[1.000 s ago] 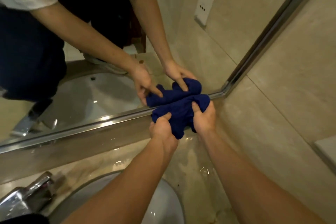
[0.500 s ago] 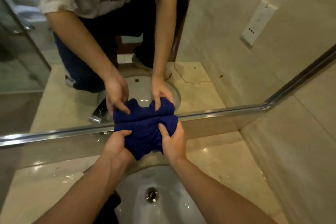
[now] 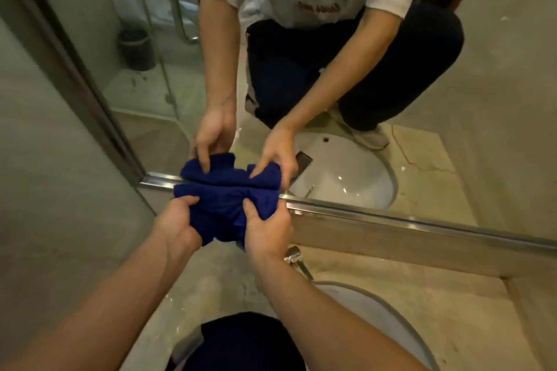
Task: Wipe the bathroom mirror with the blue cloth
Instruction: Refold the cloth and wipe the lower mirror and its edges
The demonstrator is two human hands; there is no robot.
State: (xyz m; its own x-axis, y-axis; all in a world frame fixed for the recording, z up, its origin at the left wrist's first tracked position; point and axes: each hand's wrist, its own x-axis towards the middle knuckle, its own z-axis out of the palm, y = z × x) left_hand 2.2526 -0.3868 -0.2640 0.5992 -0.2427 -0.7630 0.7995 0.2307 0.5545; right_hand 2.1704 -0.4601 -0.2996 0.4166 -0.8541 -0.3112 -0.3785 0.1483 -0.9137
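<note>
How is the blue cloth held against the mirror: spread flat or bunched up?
Bunched up. The blue cloth is crumpled into folds, gripped by the left hand and right hand at the mirror bottom edge.

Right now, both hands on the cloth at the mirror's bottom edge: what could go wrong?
1. The blue cloth is bunched, so it likely touches little glass and may leave streaks on the mirror.
2. The left hand and right hand work along the metal frame; knuckles could scrape it.
3. The countertop looks wet, so the cloth's hanging end could pick up grime.
</note>
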